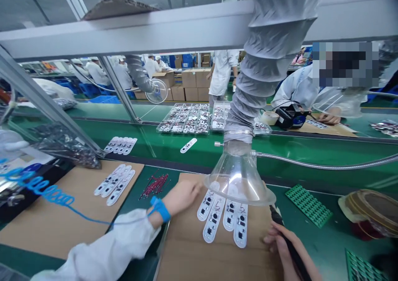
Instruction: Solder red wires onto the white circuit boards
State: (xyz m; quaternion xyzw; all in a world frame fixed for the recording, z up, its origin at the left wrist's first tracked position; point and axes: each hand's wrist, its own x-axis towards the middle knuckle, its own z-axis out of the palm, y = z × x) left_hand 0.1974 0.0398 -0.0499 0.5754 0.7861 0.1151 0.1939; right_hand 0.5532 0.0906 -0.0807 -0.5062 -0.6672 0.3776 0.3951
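Note:
My right hand (287,248) is closed around the black handle of a soldering iron (290,243), whose front end points up beside the clear fume-extractor hood (239,179). My left hand (183,196), with a blue wrist strap (161,209), hovers at the left of the hood; its fingers are curled together and blurred, and what they hold, if anything, cannot be made out. Several long white circuit boards (212,222) lie on the brown cardboard sheet (186,256) between my hands, their upper ends seen through the hood. A pile of thin dark red wires (155,185) lies left of the sheet.
More white boards (115,183) rest on another cardboard at left. Green board panels (309,205) and a tape-covered round container (370,212) stand at right. Compartment trays (185,118) line the far ledge. The grey duct (264,65) hangs centrally; a co-worker (295,86) sits opposite.

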